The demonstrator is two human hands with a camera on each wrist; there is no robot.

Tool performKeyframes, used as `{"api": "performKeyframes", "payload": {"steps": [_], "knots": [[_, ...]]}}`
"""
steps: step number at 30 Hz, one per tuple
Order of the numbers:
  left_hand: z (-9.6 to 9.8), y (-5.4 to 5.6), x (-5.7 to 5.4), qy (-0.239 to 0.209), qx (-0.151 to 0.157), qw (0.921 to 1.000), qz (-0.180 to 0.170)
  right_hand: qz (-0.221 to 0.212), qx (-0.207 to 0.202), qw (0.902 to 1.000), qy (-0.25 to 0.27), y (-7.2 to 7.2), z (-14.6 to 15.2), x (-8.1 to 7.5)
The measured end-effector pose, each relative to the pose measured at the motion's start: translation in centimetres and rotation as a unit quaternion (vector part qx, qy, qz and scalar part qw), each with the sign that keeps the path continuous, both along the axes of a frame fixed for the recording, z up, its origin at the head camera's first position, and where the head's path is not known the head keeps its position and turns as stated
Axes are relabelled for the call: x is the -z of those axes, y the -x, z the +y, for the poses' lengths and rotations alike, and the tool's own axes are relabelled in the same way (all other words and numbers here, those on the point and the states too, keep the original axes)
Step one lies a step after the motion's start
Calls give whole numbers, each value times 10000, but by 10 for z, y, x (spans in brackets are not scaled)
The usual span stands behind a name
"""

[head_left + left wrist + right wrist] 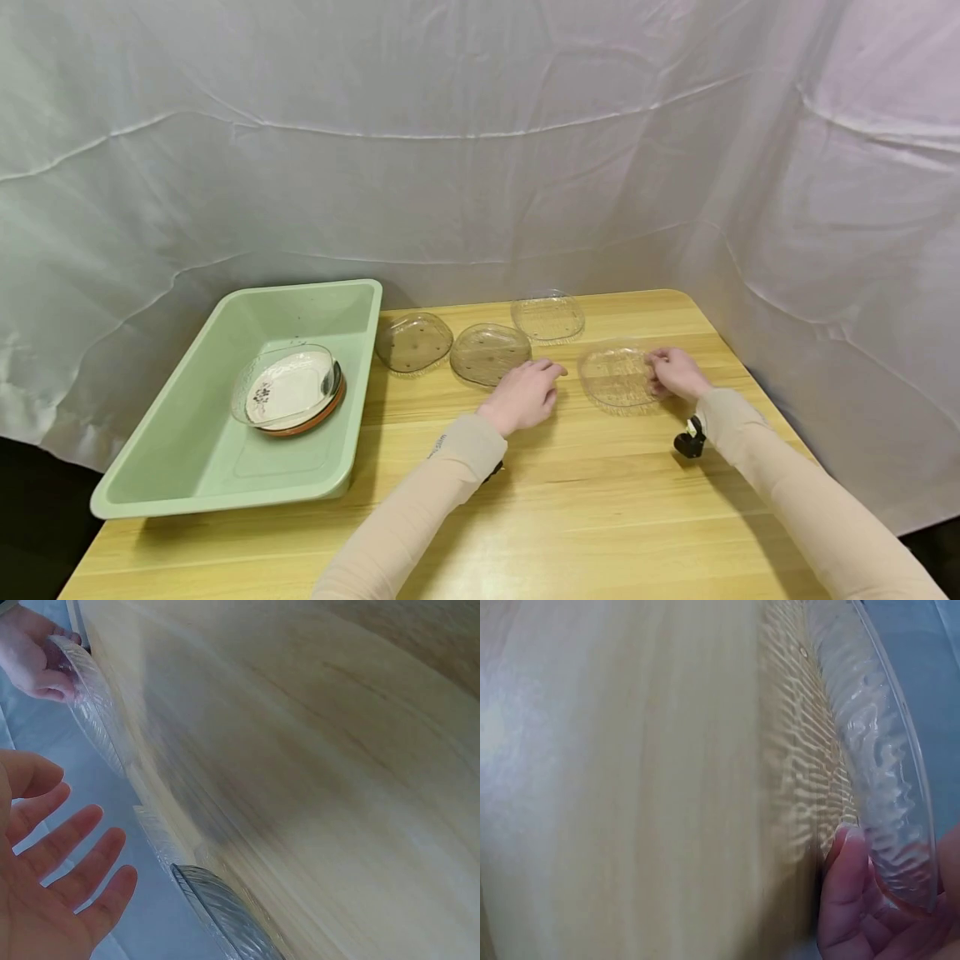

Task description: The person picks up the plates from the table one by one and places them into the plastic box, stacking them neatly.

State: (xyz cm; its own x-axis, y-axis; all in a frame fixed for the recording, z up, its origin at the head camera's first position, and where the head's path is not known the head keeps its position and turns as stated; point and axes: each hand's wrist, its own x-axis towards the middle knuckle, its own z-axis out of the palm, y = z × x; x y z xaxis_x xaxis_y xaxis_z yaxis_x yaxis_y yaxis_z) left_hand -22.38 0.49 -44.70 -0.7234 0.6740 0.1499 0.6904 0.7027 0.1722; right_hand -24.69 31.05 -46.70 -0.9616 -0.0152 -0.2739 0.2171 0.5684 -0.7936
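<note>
My right hand (675,372) pinches the right rim of a clear, rippled plate (617,377) at the right of the wooden table. In the right wrist view, fingers (844,889) reach under the rippled wall of this plate (885,757). My left hand (522,393) is just in front of a smoky tinted plate (489,354) and holds nothing. Loosely spread fingers of the left hand (64,862) show in the left wrist view, apart from the tinted plate (217,907) there. Another clear plate (547,317) lies farther back.
A second tinted plate (414,342) lies beside a large green basin (356,400) on the left. Inside the basin, a clear glass dish (243,396) rests tilted over a white patterned dish (296,387) with a brown dish (307,422) beneath. Grey cloth (450,200) hangs behind the table.
</note>
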Motion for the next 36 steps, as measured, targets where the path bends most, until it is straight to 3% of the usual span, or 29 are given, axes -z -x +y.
{"api": "performKeyframes", "payload": {"steps": [10,17,27,36], "knots": [[-1,-1,0,-57,17,10000,-56,-102,310,9949,956,-4,5,5],[-2,-1,-1,-47,-9,10000,-87,-154,527,9858,1585,-7,1,3],[-3,-1,-1,-10,-55,9998,-202,-90,899,9762,1973,-11,-10,11],[-7,-1,0,-112,-175,9991,-362,-89,732,9783,1937,-15,-24,15]]}}
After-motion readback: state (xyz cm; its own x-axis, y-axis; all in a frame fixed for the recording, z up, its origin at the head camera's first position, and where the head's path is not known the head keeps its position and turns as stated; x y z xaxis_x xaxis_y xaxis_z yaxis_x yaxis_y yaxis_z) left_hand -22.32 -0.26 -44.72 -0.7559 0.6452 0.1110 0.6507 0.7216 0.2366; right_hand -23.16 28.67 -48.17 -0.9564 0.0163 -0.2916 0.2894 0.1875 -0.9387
